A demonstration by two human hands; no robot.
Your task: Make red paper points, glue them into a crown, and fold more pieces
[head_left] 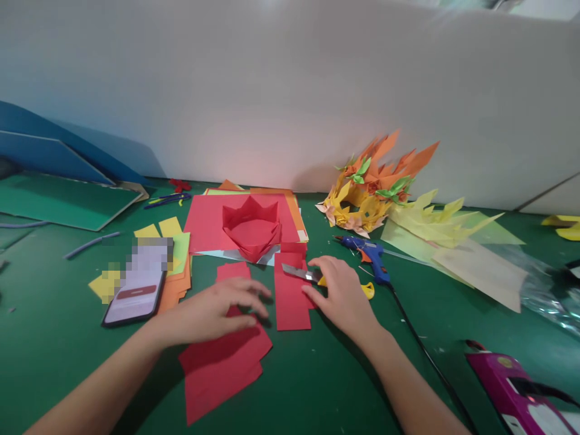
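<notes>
My right hand point(341, 293) curls over a pair of scissors with a yellow handle, the blades point(296, 273) pointing left across a red paper strip point(292, 311). Part of the handle point(368, 290) shows behind the hand. My left hand point(229, 308) has its fingers apart, above red paper pieces point(222, 362) on the table; it holds nothing. Behind both hands a red paper crown point(251, 226) stands on red sheets point(203, 217).
A phone point(140, 296) lies at left on coloured paper pieces. To the right are a blue glue gun point(374, 257) with a black cord, yellow and orange paper crowns point(357, 208), pale sheets point(484, 269) and a magenta box point(512, 386). A white wall point(290, 109) rises behind the green table.
</notes>
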